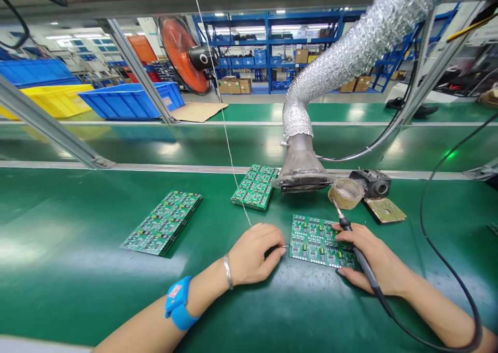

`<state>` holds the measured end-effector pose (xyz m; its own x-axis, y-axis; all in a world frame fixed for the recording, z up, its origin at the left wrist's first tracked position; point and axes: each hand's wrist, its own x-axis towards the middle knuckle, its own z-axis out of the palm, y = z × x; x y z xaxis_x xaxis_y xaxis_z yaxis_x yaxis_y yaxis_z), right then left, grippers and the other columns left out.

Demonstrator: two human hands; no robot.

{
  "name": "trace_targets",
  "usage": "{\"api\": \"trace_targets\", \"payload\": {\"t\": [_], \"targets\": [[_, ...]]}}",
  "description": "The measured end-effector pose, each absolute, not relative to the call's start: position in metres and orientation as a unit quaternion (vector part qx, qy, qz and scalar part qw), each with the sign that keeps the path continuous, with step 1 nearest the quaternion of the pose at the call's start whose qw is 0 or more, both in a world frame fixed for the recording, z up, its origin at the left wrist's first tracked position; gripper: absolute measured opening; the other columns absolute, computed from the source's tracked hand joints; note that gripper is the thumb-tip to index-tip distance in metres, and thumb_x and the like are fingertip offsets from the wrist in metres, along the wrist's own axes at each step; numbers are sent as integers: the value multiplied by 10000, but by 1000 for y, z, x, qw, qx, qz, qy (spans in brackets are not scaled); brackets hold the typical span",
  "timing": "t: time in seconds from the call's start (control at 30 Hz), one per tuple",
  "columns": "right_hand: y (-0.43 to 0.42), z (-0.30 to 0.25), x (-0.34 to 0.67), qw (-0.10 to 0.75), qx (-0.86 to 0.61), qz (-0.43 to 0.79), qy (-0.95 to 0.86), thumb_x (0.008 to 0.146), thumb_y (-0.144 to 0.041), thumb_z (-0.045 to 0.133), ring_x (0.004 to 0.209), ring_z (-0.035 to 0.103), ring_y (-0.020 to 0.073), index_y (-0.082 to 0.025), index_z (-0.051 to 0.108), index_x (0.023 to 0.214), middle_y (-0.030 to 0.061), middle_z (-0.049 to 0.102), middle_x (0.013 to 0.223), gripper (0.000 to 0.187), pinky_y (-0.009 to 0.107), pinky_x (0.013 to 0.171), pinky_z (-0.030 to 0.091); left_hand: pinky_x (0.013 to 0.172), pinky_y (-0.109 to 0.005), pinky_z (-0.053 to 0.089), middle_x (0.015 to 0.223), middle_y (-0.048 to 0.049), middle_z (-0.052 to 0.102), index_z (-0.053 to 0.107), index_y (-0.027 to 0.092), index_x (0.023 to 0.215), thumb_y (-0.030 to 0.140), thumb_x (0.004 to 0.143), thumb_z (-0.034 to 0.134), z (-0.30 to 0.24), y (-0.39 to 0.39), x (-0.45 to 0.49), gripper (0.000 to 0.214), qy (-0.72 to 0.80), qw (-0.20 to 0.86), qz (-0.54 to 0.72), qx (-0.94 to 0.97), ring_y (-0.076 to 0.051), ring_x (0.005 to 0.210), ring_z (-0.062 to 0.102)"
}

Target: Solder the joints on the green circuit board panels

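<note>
My left hand (pixel 259 254) is closed in a pinch on a thin solder wire (pixel 229 148), which hangs from above; a short end pokes out of the fingertips toward the board. A green circuit board panel (pixel 311 241) with rows of small components lies on the bench just right of that hand. My right hand (pixel 373 259) is closed around a soldering iron (pixel 361 262), its tip pointing up and away, close to a round tan pot (pixel 346 193). Thumb and fingers of this same hand also rest on the panel's right part, covering some of it.
Stacked circuit boards (pixel 165 223) lie at left, another stack (pixel 256 187) behind my left hand. A fume hood (pixel 303 166) on a foil duct hangs over the back. A soldering stand (pixel 373 183) and square tin (pixel 385 210) sit at right. The iron's cord (pixel 436 244) loops right.
</note>
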<state>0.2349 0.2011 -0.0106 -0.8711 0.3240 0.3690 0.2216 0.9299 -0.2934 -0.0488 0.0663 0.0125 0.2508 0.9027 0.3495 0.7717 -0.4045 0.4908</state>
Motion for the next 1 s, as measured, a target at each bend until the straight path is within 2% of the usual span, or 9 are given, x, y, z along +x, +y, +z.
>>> {"api": "trace_targets", "payload": {"t": [0.17,0.33,0.43,0.53,0.7,0.8,0.87,0.93,1.0], "targets": [[202,-10,234,221,-117,135,-959,736,-286,668,1195,523,287,-192,461,1173,157,582,1231,493,434,980,464,798,-278,489,952,-38,676,519,200,905,242,902,406,-5,80,-42,120,591,126,388,696,-130,880,629],[201,-8,235,209,-78,137,-965,732,-282,677,1199,534,269,-198,458,1175,147,571,1267,501,379,966,490,911,-351,457,1100,-62,664,498,201,845,193,877,428,-12,90,-40,77,611,135,334,705,-178,1068,592],[208,-14,239,223,-89,113,-964,747,-258,668,1196,534,271,-194,469,1166,149,562,1276,469,382,958,492,876,-369,455,1010,-56,680,517,199,825,194,851,452,-8,85,-38,70,609,143,280,728,-197,966,609],[219,-23,242,283,-151,55,-946,784,-209,633,1072,608,254,-195,501,1116,140,606,1195,357,382,893,515,741,-300,465,829,-22,670,538,210,839,229,854,459,0,74,-34,83,596,162,240,749,-168,791,604],[208,-24,235,296,-177,45,-937,794,-263,630,928,650,252,-195,510,1076,126,650,1100,315,396,802,540,741,-267,459,804,-5,662,534,218,857,251,839,518,3,65,-29,41,520,177,183,815,-155,778,598],[190,-20,226,243,-159,63,-955,727,-403,694,964,632,294,-191,492,1128,149,619,1150,497,439,784,554,823,-284,462,934,-28,676,523,202,867,218,862,480,-3,74,-31,46,552,146,229,788,-155,877,602],[182,-22,222,231,-151,52,-960,671,-488,723,979,624,328,-197,499,1141,157,607,1160,597,473,769,559,951,-323,417,1138,-74,637,521,183,869,193,861,470,-8,82,-34,53,578,124,248,768,-180,1082,556],[181,-26,221,237,-145,42,-960,658,-511,724,986,620,348,-203,507,1142,158,605,1160,614,497,758,561,1034,-364,352,1276,-104,567,525,171,856,191,841,502,-12,90,-37,34,590,111,246,761,-213,1232,468],[186,-31,224,239,-141,44,-960,671,-502,715,1005,612,356,-200,502,1161,159,594,1183,613,504,758,563,1032,-375,344,1278,-97,573,529,173,845,204,826,532,-15,94,-40,36,595,108,235,761,-220,1236,475]]}}
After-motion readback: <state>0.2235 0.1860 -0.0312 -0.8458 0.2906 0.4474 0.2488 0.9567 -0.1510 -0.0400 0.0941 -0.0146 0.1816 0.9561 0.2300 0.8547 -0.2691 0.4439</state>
